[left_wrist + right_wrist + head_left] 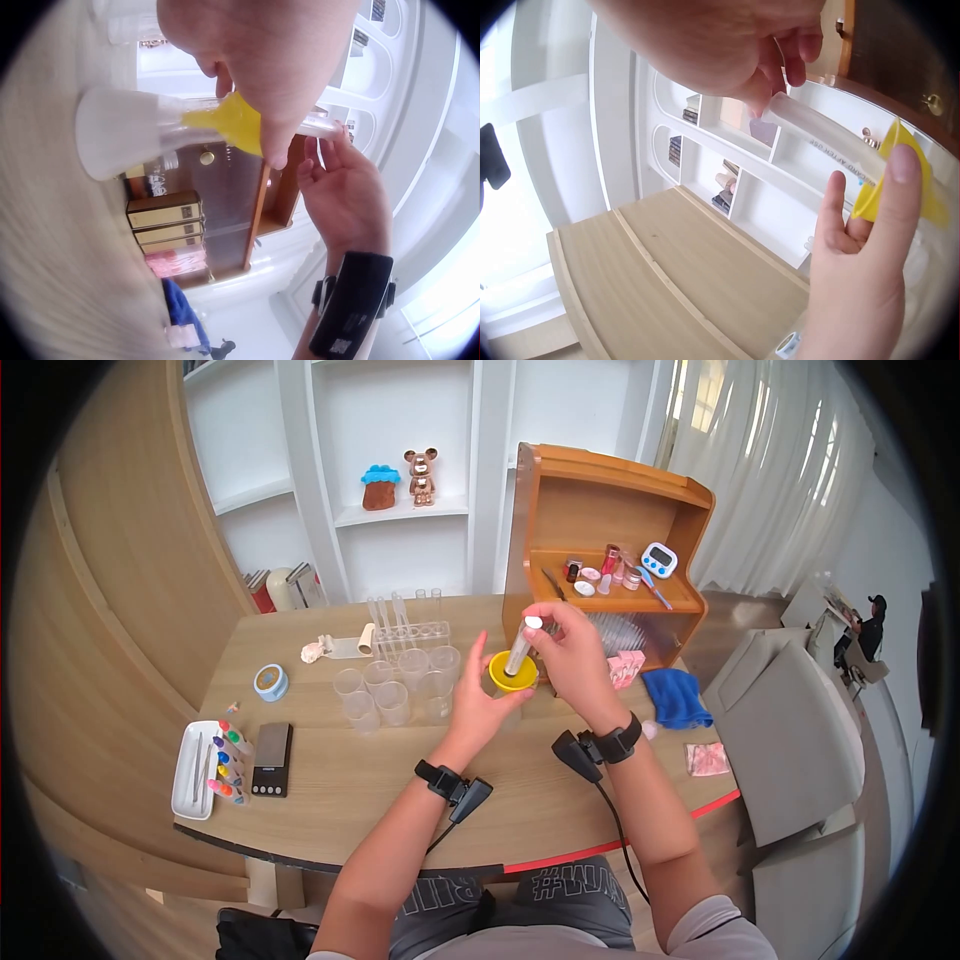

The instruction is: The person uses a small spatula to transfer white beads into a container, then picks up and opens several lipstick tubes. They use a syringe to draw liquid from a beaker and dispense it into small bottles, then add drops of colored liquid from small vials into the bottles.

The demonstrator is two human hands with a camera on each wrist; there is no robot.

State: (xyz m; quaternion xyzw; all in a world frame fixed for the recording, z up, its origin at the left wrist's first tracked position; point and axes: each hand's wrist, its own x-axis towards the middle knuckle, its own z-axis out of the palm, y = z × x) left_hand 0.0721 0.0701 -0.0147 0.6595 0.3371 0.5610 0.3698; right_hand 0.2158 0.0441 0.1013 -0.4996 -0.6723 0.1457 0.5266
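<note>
My left hand (480, 705) holds a yellow funnel (514, 672), its thumb (897, 202) against the outside of the cone. The funnel's stem goes down into the neck of a white conical flask (112, 135), which stands on the table. In my right hand (572, 660) is a clear plastic tube (829, 139) with lettering on its side, pinched near its white upper end. The tube slants down, and its lower end is inside the funnel's mouth. Part of the flask's neck is hidden behind the left hand in the left wrist view.
Several clear cups (392, 702) and a test tube rack (412, 635) stand left of the hands. Further left are a black scale (272, 760), a white tray (190, 790) and colourful-capped tubes (228, 765). A wooden cabinet (620, 480) and blue cloth (677, 697) are at right.
</note>
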